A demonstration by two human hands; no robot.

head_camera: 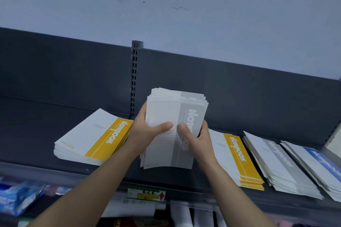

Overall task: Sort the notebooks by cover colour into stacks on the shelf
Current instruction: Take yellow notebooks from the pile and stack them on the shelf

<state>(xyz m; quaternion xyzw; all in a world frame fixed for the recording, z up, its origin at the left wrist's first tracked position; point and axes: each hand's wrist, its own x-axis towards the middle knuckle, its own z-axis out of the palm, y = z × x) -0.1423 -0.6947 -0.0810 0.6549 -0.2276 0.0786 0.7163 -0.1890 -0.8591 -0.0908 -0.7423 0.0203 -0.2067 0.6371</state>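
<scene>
"Notebook" on yellow notebook stack (96, 139), grey bundle (175, 116)

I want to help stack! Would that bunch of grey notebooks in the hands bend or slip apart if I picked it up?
Probably slippery: the grey notebooks fan unevenly at the top. Likely bendy, since the covers look thin and the bottom edge curves. The left hand and right hand grip it, so it may need two.

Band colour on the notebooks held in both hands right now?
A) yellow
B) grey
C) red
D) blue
B: the notebooks gripped between the left hand and the right hand show a grey band with white lettering down the top cover.
</scene>
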